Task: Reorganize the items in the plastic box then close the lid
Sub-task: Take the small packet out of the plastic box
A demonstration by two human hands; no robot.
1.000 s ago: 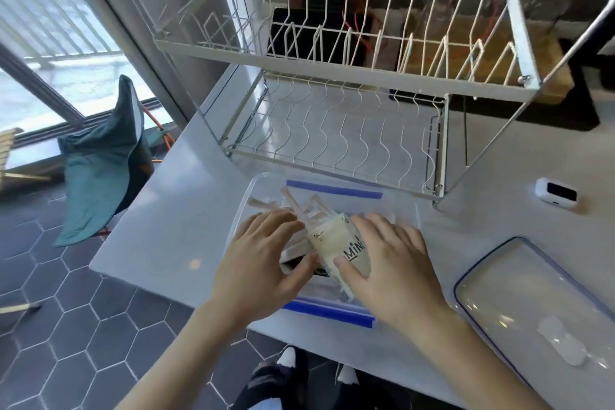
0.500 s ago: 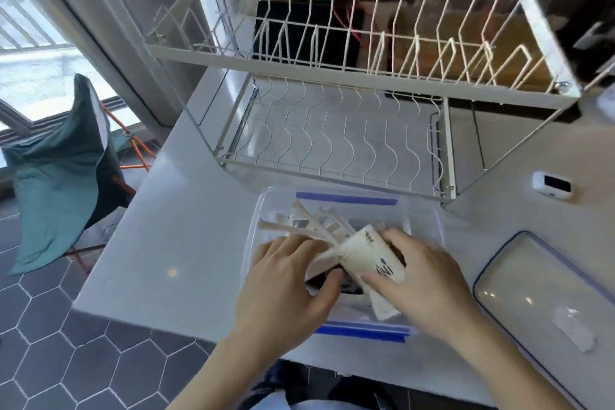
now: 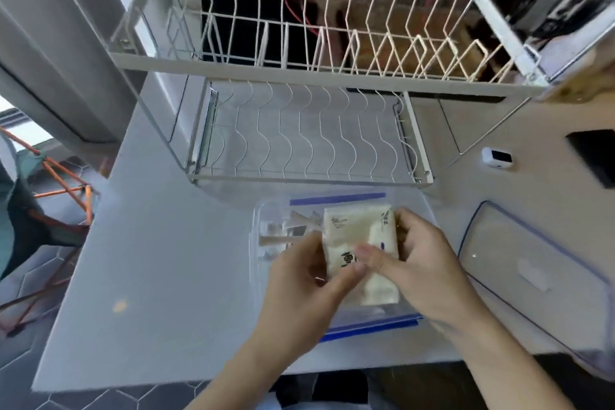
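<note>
A clear plastic box (image 3: pixel 336 199) with blue strips on its near and far rims sits open on the white counter in front of me. Both hands hold a stack of cream paper packets (image 3: pixel 357 230) with black print, raised above the box. My left hand (image 3: pixel 299 289) grips the stack's left lower edge; my right hand (image 3: pixel 422 266) grips its right side, thumb across the front. Thin wooden sticks and small wrapped pieces (image 3: pixel 286 233) lie in the box's left half. The clear lid (image 3: pixel 532 263) with a blue edge lies flat on the counter to the right.
A white two-tier wire dish rack (image 3: pixel 309 130) stands just behind the box. A small white device (image 3: pixel 497 158) and a dark flat object (image 3: pixel 595 156) lie at the right. The counter's left edge drops to a hexagon-tiled floor with a teal folding chair (image 3: pixel 20 220).
The packets have come up from inside the box into a flat stack held between both hands. The view has shifted forward and down, toward the box.
</note>
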